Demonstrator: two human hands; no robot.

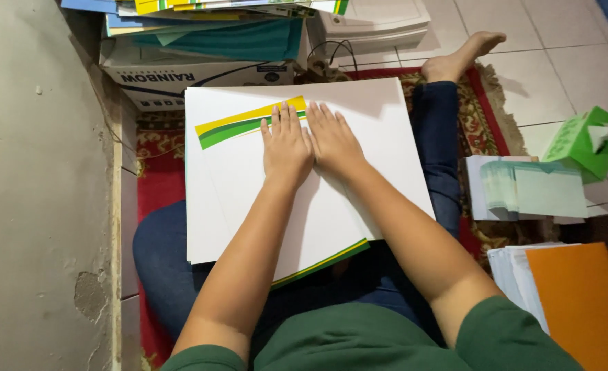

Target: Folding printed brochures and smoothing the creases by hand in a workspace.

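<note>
Left hand (285,143) and right hand (333,139) lie flat, fingers extended, gripping nothing, pressing the white card sheet (359,117). Beyond the sheet: cardboard box (201,74). Right of it: green tissue box (582,141), orange folder (582,302).

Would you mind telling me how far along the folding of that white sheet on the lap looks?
Done: the white sheet already lies doubled, its striped flap showing. In hand: left hand and right hand press flat on it, side by side. Left: the orange folder stack beside the knee lies untouched.

Cardboard box (201,75) close beyond sheets (359,117)
</note>
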